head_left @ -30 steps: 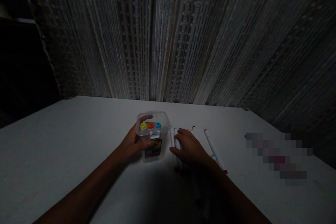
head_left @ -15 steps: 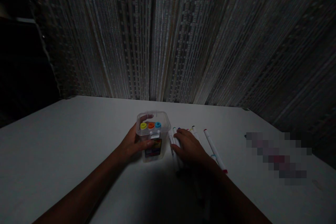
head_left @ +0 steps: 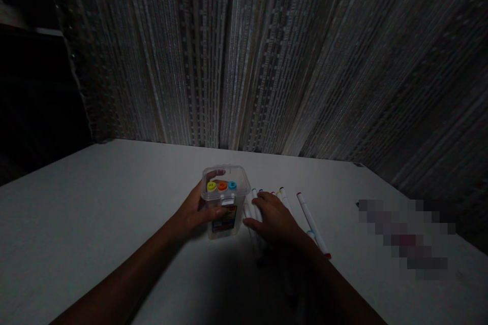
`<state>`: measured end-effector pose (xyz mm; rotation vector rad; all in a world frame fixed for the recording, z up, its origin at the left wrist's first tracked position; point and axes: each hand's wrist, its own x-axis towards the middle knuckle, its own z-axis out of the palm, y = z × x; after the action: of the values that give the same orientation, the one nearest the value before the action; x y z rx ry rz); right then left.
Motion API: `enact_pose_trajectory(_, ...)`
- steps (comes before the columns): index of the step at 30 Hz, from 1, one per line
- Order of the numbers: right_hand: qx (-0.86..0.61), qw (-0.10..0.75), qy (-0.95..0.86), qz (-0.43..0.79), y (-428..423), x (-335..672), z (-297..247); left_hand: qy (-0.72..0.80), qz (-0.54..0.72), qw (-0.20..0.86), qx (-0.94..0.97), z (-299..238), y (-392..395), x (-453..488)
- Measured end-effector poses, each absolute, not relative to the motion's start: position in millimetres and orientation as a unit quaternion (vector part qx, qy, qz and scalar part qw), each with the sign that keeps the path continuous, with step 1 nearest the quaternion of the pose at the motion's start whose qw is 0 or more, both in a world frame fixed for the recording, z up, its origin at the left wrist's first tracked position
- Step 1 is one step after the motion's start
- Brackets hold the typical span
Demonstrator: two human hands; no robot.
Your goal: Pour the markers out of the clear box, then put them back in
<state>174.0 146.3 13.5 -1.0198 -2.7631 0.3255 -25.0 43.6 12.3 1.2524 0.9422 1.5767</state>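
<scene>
A small clear plastic box (head_left: 225, 203) stands upright on the white table (head_left: 95, 213). Yellow, orange and blue marker caps (head_left: 221, 186) show at its open top. My left hand (head_left: 196, 210) is wrapped round the box from the left, thumb on its front. My right hand (head_left: 272, 218) lies over a row of white markers (head_left: 267, 203) just right of the box. Its fingers are curled down on one or two of them, and whether they grip one is unclear. One more marker (head_left: 312, 224) lies apart to the right.
A striped curtain (head_left: 267, 61) hangs along the table's far edge. A blurred patch (head_left: 407, 238) sits on the table at the right. The room is dim, with darkness at the far left.
The view has shifted slightly. My right hand has slid a little toward me over the markers. My left hand keeps its hold on the box.
</scene>
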Motion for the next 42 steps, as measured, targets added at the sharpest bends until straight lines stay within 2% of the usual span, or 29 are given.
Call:
enact_pose_trajectory(6, -0.353, 0.059, -0.927, 0.112, 145.1, 171.4, 18.3, 0.391, 0.634, 0.446, 0.497, 16.9, 41.3, -22.8)
enact_pose_trajectory(16, -0.334, 0.098, -0.933, 0.091, 148.2, 172.4, 10.2, 0.403, 0.630, 0.446, 0.492, 18.8, 40.4, -22.1)
enact_pose_trajectory(32, -0.338, 0.079, -0.932, 0.105, 145.3, 172.1, 14.1, 0.384, 0.633, 0.446, 0.503, 14.5, 42.2, -24.2)
enact_pose_trajectory(42, -0.330, 0.095, -0.933, 0.109, 146.0, 173.7, 11.1, 0.386, 0.632, 0.445, 0.504, 14.6, 42.1, -24.6)
